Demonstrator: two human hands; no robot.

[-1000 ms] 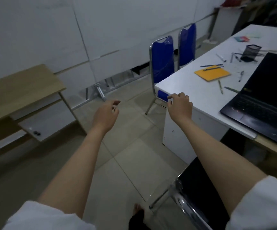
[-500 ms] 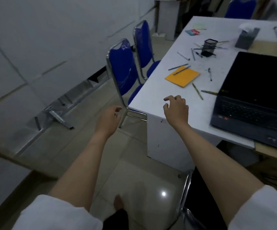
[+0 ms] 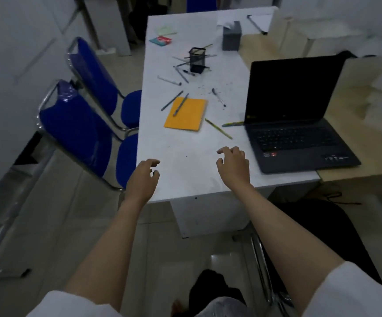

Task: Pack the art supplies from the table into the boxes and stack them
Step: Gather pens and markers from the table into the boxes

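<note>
An orange notebook (image 3: 186, 114) lies mid-table on the white table (image 3: 185, 161), with one grey pen (image 3: 180, 108) across it and another beside it. A yellow-green pencil (image 3: 218, 129) and several more pens lie scattered around a black mesh pen cup (image 3: 197, 60). A grey box (image 3: 231, 37) stands at the far end. My left hand (image 3: 142, 179) hovers over the table's near left corner, fingers apart and empty. My right hand (image 3: 233, 167) hovers over the near edge, fingers curled loosely apart, holding nothing.
An open black laptop (image 3: 297, 115) sits at the right on the table. Two blue chairs (image 3: 80, 124) stand along the left side. A black chair (image 3: 318, 243) is below my right arm. Coloured sticky pads (image 3: 161, 40) lie at the far left end.
The view has swung right to face the table squarely. Both hands have moved forward over the table's near edge; the right hand left the corner it was touching.
</note>
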